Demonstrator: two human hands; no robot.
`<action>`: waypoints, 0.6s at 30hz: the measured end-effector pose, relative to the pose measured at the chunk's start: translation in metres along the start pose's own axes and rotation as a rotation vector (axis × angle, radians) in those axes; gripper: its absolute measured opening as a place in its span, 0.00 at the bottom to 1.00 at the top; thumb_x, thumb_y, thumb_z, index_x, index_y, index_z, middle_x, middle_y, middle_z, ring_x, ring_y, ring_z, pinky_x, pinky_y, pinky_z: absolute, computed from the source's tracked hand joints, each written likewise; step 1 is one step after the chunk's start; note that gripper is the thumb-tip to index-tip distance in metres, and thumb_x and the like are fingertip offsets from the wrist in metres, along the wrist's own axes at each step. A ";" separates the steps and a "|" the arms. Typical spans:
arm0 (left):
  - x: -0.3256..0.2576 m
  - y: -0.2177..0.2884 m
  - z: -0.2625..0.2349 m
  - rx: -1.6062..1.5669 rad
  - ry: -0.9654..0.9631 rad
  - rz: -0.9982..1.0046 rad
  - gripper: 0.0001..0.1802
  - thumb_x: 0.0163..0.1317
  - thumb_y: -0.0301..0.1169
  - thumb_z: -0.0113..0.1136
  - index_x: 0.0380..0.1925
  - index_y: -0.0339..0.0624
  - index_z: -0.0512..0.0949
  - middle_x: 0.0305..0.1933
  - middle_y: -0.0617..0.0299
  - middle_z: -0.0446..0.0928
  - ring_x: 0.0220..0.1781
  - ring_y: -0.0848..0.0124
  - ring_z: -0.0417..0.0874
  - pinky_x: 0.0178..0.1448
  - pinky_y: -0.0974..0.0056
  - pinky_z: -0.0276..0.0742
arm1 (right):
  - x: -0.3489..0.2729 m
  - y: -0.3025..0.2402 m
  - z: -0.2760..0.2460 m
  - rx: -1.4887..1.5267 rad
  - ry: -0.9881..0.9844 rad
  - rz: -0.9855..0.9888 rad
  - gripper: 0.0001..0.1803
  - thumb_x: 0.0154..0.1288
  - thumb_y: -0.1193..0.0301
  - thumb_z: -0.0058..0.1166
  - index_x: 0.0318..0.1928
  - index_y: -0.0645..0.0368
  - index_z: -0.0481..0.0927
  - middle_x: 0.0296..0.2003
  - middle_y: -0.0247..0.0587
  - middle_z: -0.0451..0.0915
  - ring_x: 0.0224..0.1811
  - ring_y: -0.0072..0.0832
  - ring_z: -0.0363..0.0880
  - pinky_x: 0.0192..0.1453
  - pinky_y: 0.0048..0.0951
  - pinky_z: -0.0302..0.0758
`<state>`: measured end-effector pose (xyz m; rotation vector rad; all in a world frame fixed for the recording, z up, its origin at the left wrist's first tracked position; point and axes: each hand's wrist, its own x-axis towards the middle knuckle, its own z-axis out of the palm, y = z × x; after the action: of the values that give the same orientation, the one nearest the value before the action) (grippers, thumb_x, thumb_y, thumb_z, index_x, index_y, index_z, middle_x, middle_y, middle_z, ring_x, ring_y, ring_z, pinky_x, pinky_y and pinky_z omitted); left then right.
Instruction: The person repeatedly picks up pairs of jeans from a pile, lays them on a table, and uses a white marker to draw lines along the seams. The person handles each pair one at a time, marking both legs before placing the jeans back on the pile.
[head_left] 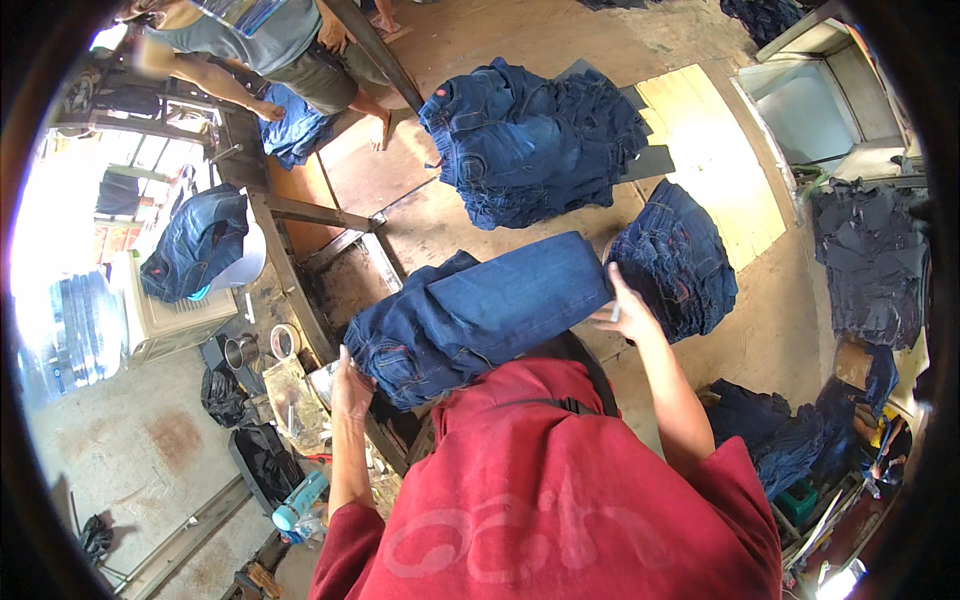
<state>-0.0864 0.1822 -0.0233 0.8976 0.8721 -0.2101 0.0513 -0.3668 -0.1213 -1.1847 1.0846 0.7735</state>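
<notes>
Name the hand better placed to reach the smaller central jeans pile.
Likely the right hand: it is nearer the smaller pile, while the left hand holds the opposite end of the folded jeans.

Left hand [351,390] — fingers partly hidden behind jeans [490,305]

Looks like a garment workshop. Shown by stacked jeans [535,145] at the upper centre of the frame, by a second stack [680,260] right of centre and by dark cloth [870,260] piled at the right edge. Suggested further by a cluttered worktop [284,385] left of centre, a tape roll [276,345] near it, and a stained floor [180,440] at the lower left.
</notes>
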 end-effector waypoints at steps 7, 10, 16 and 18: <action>0.029 -0.019 0.096 0.122 0.317 0.024 0.26 0.81 0.30 0.60 0.75 0.38 0.71 0.71 0.54 0.81 0.71 0.57 0.82 0.78 0.45 0.77 | 0.058 -0.098 -0.075 0.314 0.673 -0.797 0.30 0.65 0.72 0.80 0.25 0.47 0.63 0.26 0.21 0.69 0.28 0.24 0.65 0.34 0.36 0.66; 0.052 -0.057 0.204 0.102 -0.206 -0.114 0.26 0.82 0.29 0.59 0.76 0.38 0.70 0.72 0.54 0.80 0.71 0.59 0.82 0.79 0.47 0.76 | 0.035 -0.184 -0.191 0.558 0.745 -0.839 0.16 0.64 0.73 0.79 0.44 0.64 0.83 0.44 0.37 0.85 0.45 0.30 0.80 0.53 0.37 0.78; 0.110 -0.066 0.415 0.134 -0.656 -0.070 0.19 0.83 0.32 0.59 0.69 0.42 0.78 0.67 0.63 0.84 0.68 0.67 0.84 0.74 0.57 0.81 | -0.109 -0.340 -0.360 0.641 0.923 -1.121 0.23 0.68 0.68 0.79 0.56 0.69 0.87 0.54 0.47 0.88 0.52 0.35 0.86 0.58 0.39 0.85; 0.118 -0.046 0.459 0.169 -0.699 -0.020 0.14 0.82 0.33 0.60 0.62 0.42 0.82 0.63 0.62 0.86 0.66 0.67 0.85 0.72 0.56 0.83 | -0.143 -0.367 -0.378 0.718 0.880 -1.168 0.28 0.66 0.69 0.80 0.61 0.69 0.84 0.57 0.48 0.87 0.55 0.35 0.86 0.61 0.40 0.85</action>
<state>0.2306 -0.1714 0.0074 0.8857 0.2143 -0.5820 0.2473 -0.8114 0.1283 -1.2419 0.9561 -1.0512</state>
